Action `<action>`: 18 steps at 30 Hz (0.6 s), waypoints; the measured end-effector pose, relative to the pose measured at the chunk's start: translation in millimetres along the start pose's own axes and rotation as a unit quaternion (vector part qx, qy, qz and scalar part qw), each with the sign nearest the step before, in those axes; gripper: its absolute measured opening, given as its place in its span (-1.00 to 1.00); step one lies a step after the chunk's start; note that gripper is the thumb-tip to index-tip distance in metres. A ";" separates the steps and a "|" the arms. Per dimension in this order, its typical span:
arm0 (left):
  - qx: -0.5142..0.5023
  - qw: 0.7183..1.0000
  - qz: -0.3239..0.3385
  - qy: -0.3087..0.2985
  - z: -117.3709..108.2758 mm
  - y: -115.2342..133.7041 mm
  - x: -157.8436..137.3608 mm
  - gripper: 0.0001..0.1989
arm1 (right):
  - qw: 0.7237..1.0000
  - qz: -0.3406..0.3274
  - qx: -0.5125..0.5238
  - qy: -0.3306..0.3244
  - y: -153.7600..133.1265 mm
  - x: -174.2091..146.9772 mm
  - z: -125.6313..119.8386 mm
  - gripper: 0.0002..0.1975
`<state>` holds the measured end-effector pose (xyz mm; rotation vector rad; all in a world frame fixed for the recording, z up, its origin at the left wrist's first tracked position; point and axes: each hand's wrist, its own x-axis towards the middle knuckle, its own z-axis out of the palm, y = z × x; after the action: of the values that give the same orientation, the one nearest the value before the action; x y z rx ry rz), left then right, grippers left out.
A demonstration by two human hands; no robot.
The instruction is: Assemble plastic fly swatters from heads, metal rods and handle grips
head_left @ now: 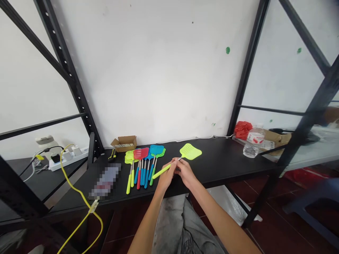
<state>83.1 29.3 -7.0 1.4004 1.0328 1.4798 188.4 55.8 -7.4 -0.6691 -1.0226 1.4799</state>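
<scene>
Between my two hands is a yellow-green fly swatter (191, 151), its perforated head pointing up and to the right and its handle down to the left. My left hand (166, 175) is closed around the swatter near where the handle meets the metal rod. The fingers of my right hand (184, 171) pinch at the rod just beside it; the fingertips are partly hidden. To the left lies a row of several fly swatters with yellow-green, red (141, 153), blue (156, 149) and green heads, their handles toward me.
On the black shelf (217, 155) are an open cardboard box (124, 143), a yellow-black cutter (112, 155) and a pixelated flat object (106, 181). A water bottle (253, 143) and red plastic bag (242, 130) are at right. A yellow cable (79, 192) hangs at left near a power strip (69, 158).
</scene>
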 end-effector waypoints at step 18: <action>0.138 0.989 0.057 -0.002 0.4 -4.2 -1.2 -0.66 | 0.772 -0.077 -0.588 0.228 -83.2 56.7 -178.4 -0.90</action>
<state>83.6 29.5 -11.3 1.6810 1.2071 1.4552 371.5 147.6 -7.7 -1.6724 -1.5013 0.3043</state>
